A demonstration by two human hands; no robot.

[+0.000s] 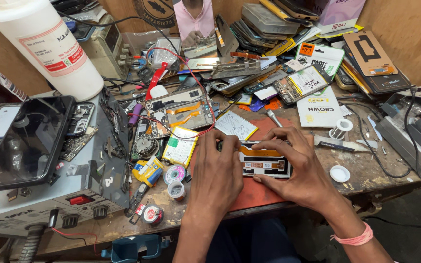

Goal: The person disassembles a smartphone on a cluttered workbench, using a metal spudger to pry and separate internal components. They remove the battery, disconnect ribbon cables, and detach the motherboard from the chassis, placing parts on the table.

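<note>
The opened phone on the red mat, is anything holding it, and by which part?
Both hands hold the opened phone: the left hand at its left end, the right hand over its top edge and right end.

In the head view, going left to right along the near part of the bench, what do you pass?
Dark phone lying on the grey station → yellow tape roll → left hand → opened phone on the red mat → right hand → small white cap.
</note>
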